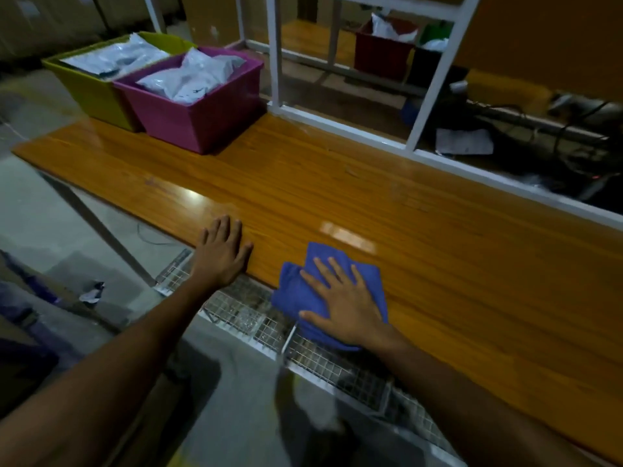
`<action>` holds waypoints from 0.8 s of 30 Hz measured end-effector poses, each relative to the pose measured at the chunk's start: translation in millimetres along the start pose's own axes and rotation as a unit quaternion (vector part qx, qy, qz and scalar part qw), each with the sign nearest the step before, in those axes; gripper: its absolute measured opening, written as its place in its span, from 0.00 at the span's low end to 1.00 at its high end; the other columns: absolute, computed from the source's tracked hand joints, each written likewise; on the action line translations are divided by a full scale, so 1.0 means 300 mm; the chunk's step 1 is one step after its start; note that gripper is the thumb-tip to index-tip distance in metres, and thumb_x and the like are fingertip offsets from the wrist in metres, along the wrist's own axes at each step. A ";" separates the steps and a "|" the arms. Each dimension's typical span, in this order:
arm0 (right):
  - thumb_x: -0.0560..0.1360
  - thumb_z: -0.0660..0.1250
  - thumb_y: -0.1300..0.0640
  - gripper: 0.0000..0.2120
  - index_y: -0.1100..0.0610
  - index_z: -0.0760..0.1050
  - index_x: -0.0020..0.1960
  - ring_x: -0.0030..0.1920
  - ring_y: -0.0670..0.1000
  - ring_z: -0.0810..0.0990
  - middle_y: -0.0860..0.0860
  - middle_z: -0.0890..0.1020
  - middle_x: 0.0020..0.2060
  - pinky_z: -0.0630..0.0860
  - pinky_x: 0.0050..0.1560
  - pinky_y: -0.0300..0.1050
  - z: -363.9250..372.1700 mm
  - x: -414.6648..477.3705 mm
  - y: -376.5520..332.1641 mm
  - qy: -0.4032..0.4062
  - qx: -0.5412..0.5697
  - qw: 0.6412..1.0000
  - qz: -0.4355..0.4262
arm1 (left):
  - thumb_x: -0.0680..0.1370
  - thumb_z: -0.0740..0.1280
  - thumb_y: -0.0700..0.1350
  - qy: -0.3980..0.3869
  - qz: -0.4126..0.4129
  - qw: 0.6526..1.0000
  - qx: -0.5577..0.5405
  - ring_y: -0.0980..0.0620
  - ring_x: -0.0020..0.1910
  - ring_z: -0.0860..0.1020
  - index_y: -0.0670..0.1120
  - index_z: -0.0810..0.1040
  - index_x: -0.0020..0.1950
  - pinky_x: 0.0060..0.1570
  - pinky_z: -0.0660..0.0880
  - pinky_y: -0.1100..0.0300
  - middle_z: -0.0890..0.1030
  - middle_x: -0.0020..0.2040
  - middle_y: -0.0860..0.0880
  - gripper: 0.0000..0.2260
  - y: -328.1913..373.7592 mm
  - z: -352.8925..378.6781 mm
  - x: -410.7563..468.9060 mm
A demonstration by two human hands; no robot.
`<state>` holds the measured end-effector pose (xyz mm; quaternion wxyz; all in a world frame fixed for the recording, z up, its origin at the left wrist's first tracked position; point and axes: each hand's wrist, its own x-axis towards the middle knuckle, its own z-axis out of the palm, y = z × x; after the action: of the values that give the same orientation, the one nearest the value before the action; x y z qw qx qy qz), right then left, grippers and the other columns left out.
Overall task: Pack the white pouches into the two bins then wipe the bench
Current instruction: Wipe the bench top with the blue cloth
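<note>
Right hand (347,305) lies flat, fingers spread, pressing down on one folded blue cloth (303,298) at the near edge of the desk (371,197); it is not clenched around the cloth, only resting palm-down on top of it, and part of the cloth hangs just past the desk's front edge. Left hand (222,254) is also open and flat, holding nothing, palm down on the desk's near edge, just beside the cloth but not touching it.

Two bins stand side by side, touching, at the far left end of the desk: one green bin (91,92) to the outside and one purple bin (202,123) next to it. Both hold white pouches (188,79), piled up to about rim height; the exact number in each cannot be counted, since they overlap. No pouch lies on the wooden surface between the bins and the hands.

Behind the desk runs a white metal frame (274,62) with upright bars. Beyond it, well apart, sit two more containers, one dark red bin (381,59) and one dark bin (424,65) with a green lid area, each showing white bagged material on top. Below the desk's front edge a wire mesh shelf (320,362) is visible.
</note>
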<state>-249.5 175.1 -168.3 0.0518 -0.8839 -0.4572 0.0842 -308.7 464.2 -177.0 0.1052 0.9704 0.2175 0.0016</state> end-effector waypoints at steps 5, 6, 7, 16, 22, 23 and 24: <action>0.74 0.44 0.27 0.36 0.42 0.51 0.77 0.78 0.55 0.47 0.50 0.51 0.79 0.46 0.74 0.63 -0.040 -0.014 0.173 0.047 -0.005 0.978 0.204 | 0.78 0.40 0.64 -0.003 0.018 1.000 -0.004 0.44 0.78 0.43 0.45 0.46 0.79 0.75 0.42 0.46 0.45 0.79 0.41 0.34 0.011 -0.024 -0.052; 0.76 0.47 0.29 0.34 0.43 0.51 0.78 0.78 0.57 0.47 0.52 0.52 0.79 0.47 0.74 0.64 -0.035 0.014 0.157 0.059 -0.001 0.966 0.253 | 0.78 0.40 0.64 -0.004 0.017 1.000 0.000 0.44 0.78 0.42 0.45 0.45 0.79 0.74 0.42 0.47 0.45 0.79 0.42 0.34 0.009 -0.023 -0.053; 0.77 0.48 0.30 0.34 0.45 0.52 0.78 0.78 0.58 0.48 0.54 0.52 0.78 0.48 0.73 0.67 -0.033 0.051 0.119 0.070 0.005 0.957 0.282 | 0.79 0.40 0.63 -0.004 0.017 1.000 -0.001 0.44 0.78 0.42 0.46 0.45 0.79 0.74 0.42 0.47 0.44 0.79 0.42 0.34 0.005 -0.022 -0.053; 0.69 0.33 0.23 0.42 0.41 0.47 0.78 0.78 0.54 0.42 0.48 0.46 0.79 0.41 0.74 0.65 -0.055 0.353 -0.054 0.011 0.003 1.000 -0.019 | 0.80 0.45 0.63 0.047 -0.094 0.994 -0.038 0.42 0.78 0.46 0.46 0.51 0.79 0.75 0.44 0.44 0.49 0.80 0.43 0.32 -0.094 -0.031 0.046; 0.77 0.47 0.30 0.36 0.47 0.49 0.78 0.78 0.60 0.45 0.55 0.49 0.79 0.44 0.72 0.70 -0.061 0.616 -0.104 0.045 0.032 0.989 0.136 | 0.82 0.49 0.61 0.108 -0.214 0.967 -0.083 0.42 0.78 0.45 0.45 0.54 0.78 0.75 0.45 0.42 0.50 0.79 0.41 0.30 -0.184 -0.053 0.092; 0.77 0.47 0.31 0.35 0.47 0.49 0.78 0.78 0.60 0.45 0.56 0.49 0.79 0.43 0.72 0.70 -0.057 0.631 -0.162 0.045 0.023 0.995 0.091 | 0.82 0.49 0.61 0.114 -0.232 0.963 -0.082 0.42 0.78 0.46 0.45 0.54 0.78 0.75 0.45 0.42 0.50 0.79 0.41 0.30 -0.197 -0.058 0.101; 0.76 0.46 0.30 0.35 0.46 0.48 0.78 0.78 0.59 0.45 0.55 0.49 0.79 0.42 0.72 0.69 -0.043 0.643 -0.213 0.042 0.012 0.999 0.026 | 0.82 0.50 0.60 0.120 -0.246 0.958 -0.082 0.42 0.78 0.46 0.45 0.54 0.78 0.75 0.45 0.42 0.51 0.79 0.41 0.30 -0.211 -0.061 0.114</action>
<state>-188.5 369.2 -164.6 0.0788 -0.8977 -0.4301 0.0537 -305.3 538.2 -173.5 0.1550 0.8676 0.4596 0.1100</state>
